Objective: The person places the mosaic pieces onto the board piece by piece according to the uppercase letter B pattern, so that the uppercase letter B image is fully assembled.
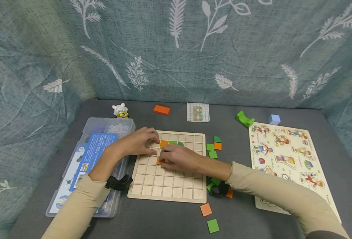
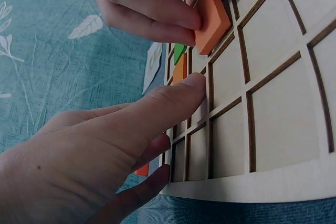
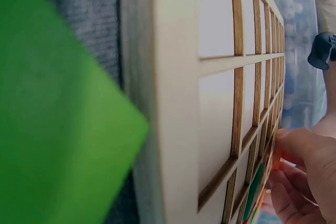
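— Hands first: what is each one doing over that wooden grid board (image 1: 167,181)?

— Right hand (image 1: 179,157) lies across the board's upper rows with an orange square tile (image 2: 212,16) pinched between thumb and fingertips; the left wrist view shows the tile tilted over a cell, one edge down, not lying flat. Left hand (image 1: 140,141) rests at the board's upper left corner, fingers (image 2: 173,100) straight, the index pressing on the wooden ribs. It holds nothing.

— Anything already in the board?

— An orange tile (image 1: 163,143) sits in the second row, with a green piece (image 1: 176,143) just beside it on the right. Both lie between the two hands.

— What crowds the desk (image 1: 253,219) round about?

— Left of the board, touching the left forearm, a clear plastic box (image 1: 125,124) with a blue leaflet (image 1: 93,156) on its lid. Behind it stands a small white toy figure (image 1: 120,110). Further back lie an orange block (image 1: 161,110) and a pattern card (image 1: 198,112). Right of the board there are loose green and orange tiles (image 1: 213,146), and more tucked under the right forearm. Two lie in front of the board: an orange one (image 1: 206,209) and a green one (image 1: 213,225).

— And far right?

— A picture puzzle board (image 1: 286,159), with a green arch block (image 1: 244,119) and a pale blue cube (image 1: 274,119) near its far edge.

— Anything blocking the view?

— In the right wrist view a green tile (image 3: 58,108) fills the near left, and the right hand covers the cells under it in the head view.
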`<state>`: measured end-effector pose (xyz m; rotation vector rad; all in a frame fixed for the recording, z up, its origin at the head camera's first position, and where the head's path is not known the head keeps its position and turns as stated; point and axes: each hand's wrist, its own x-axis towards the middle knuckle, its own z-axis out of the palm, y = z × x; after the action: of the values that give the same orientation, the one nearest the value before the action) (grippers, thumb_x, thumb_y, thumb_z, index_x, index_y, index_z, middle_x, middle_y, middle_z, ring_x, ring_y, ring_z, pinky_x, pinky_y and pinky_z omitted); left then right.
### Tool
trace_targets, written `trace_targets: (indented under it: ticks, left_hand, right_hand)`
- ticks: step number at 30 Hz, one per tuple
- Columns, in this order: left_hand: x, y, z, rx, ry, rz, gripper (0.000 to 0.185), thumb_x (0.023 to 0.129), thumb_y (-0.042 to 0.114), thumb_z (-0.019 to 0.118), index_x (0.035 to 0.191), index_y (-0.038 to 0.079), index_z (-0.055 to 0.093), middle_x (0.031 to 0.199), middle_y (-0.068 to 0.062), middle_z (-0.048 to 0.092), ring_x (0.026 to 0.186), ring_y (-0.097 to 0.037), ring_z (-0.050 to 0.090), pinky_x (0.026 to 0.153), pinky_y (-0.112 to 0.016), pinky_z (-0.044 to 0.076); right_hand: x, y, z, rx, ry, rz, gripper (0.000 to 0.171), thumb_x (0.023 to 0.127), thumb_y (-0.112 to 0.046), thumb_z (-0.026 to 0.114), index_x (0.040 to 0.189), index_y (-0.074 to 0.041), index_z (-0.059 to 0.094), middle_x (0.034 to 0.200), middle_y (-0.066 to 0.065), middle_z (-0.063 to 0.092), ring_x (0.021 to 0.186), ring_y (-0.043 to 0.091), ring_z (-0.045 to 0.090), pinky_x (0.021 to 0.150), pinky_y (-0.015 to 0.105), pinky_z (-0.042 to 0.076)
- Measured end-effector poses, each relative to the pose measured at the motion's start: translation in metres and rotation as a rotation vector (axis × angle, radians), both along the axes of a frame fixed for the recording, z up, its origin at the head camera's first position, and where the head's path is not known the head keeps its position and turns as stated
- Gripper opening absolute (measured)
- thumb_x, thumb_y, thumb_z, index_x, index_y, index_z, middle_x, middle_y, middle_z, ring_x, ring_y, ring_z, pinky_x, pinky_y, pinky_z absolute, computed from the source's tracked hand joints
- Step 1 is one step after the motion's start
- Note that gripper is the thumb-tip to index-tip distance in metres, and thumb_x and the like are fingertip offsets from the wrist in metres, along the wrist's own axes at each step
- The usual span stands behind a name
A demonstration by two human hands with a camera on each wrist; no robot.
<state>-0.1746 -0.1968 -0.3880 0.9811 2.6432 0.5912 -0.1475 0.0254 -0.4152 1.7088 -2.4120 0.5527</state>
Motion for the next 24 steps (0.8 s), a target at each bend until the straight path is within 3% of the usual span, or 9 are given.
trace_targets:
  ticks: [13,18,24]
  left_hand:
    - [-0.001,0.001,-0.001,0.007,-0.008,-0.007,0.032,0.083,0.027,0.077,0.108,0.01,0.068,0.119,-0.005,0.06,0.11,-0.025,0.053,0.095,-0.043,0.046]
    - [-0.001,0.002,-0.001,0.008,-0.002,-0.008,0.032,0.082,0.026,0.078,0.107,0.01,0.068,0.117,-0.005,0.061,0.107,-0.024,0.053,0.094,-0.042,0.046]
    - [-0.002,0.0,-0.002,0.013,-0.006,-0.006,0.031,0.082,0.026,0.078,0.107,0.01,0.068,0.117,-0.006,0.061,0.106,-0.024,0.052,0.093,-0.042,0.046]
  right_hand:
    - [0.003,0.008,0.006,-0.001,-0.026,-0.047,0.012,0.088,-0.021,0.072,0.096,-0.012,0.073,0.099,0.0,0.066,0.089,0.011,0.06,0.079,0.02,0.051]
    - [0.008,0.044,0.021,-0.109,-0.099,-0.137,0.018,0.086,-0.021,0.074,0.101,-0.012,0.074,0.106,0.001,0.067,0.1,0.016,0.061,0.085,0.027,0.052]
    - [0.024,0.113,0.021,-0.184,-0.156,-0.267,0.024,0.081,-0.013,0.077,0.104,-0.008,0.073,0.11,0.007,0.067,0.102,0.021,0.063,0.079,0.033,0.054]
